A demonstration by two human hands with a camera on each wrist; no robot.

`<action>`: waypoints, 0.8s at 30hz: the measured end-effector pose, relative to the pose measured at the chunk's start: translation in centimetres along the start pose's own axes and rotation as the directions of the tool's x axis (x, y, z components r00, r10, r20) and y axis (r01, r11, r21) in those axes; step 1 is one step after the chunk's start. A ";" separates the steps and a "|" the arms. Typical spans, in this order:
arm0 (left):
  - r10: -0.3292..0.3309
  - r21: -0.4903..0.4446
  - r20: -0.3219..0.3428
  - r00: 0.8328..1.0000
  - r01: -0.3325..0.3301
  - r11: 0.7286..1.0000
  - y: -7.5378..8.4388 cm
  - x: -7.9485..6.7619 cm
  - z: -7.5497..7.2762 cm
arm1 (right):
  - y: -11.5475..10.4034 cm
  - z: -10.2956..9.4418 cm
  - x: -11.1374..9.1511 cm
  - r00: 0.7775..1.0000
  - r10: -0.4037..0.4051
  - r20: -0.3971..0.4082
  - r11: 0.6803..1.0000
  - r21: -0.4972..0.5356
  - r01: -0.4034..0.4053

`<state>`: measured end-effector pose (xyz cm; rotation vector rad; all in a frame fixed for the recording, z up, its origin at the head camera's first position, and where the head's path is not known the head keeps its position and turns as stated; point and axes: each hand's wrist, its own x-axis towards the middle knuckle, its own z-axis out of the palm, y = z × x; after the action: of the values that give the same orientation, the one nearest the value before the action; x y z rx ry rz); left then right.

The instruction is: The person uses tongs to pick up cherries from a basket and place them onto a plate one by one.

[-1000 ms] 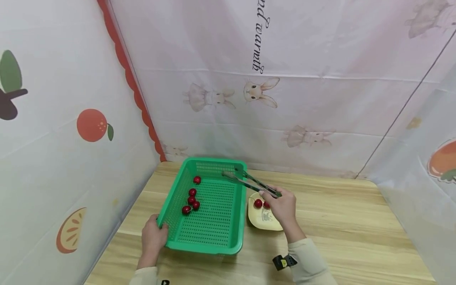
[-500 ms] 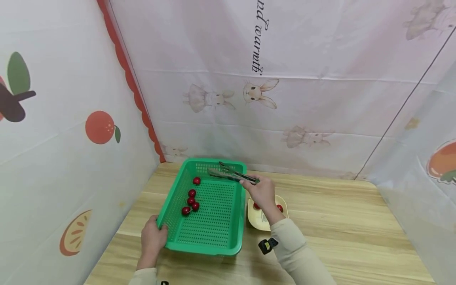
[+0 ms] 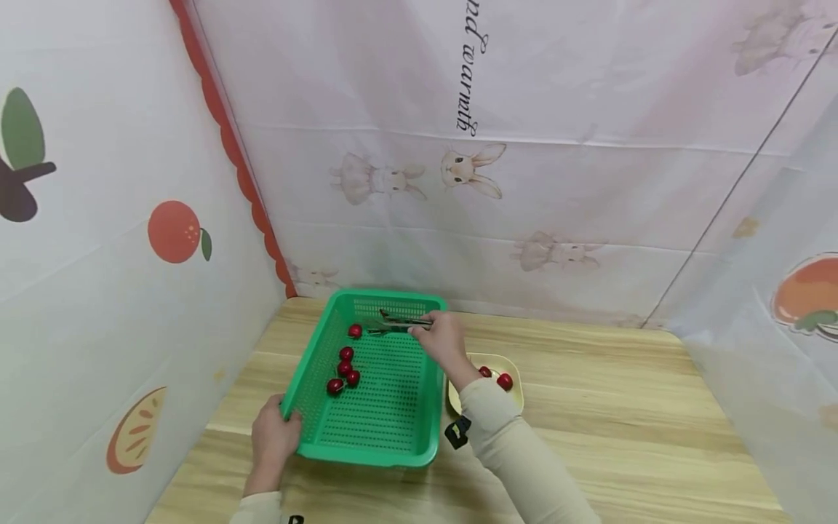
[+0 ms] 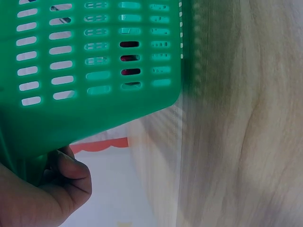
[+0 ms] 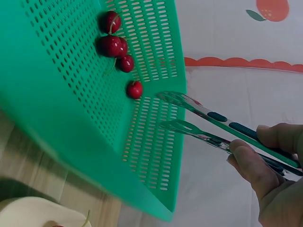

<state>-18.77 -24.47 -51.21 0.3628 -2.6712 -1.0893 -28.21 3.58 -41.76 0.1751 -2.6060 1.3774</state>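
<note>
The wall cloth (image 3: 556, 80) reads "nd warmth". The left hand (image 3: 275, 433) grips the left rim of the green basket (image 3: 366, 456), while the right hand (image 3: 447, 342) holds parted tongs (image 5: 216, 116) over its far end, near a lone cherry (image 3: 354, 331). Wooden table (image 3: 622, 407) stretches right of the yellow plate (image 3: 500, 360) beside the basket.

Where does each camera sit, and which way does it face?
Head: worn on the person's head, looking forward and down at the green basket; left hand, right hand and sleeves show.
Left wrist: on that wrist, facing the basket's outer side; left hand partly shows.
Right wrist: on that wrist, facing the tongs and basket; right hand partly shows.
Shared: head and right wrist views both show five cherries in the basket.
</note>
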 end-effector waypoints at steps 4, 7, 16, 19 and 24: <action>-0.005 -0.009 0.023 1.000 0.005 1.000 0.0 -0.1 -0.2 | -0.4 1.1 0.5 0.999 0.010 0.045 1.000 -0.004 -0.010; 0.002 -0.019 0.030 1.000 -0.002 1.000 0.0 0.0 -0.2 | -0.2 1.8 0.9 0.997 0.038 0.061 0.999 0.027 -0.039; -0.009 -0.023 0.017 1.000 0.009 1.000 -0.1 0.2 -0.2 | 0.7 4.7 2.1 0.997 0.030 0.070 0.999 0.013 -0.031; -0.006 -0.027 0.016 1.000 0.006 1.000 -0.1 0.2 -0.2 | 0.7 5.4 2.2 0.997 0.040 0.062 0.999 0.007 -0.040; -0.007 -0.022 0.018 1.000 0.007 1.000 -0.1 0.3 -0.4 | 0.6 6.5 2.1 0.995 0.089 0.041 0.996 0.016 -0.090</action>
<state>-18.88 -24.86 -50.93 0.3606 -2.6728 -1.1288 -31.10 -1.50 -45.39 0.0906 -2.6649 1.4415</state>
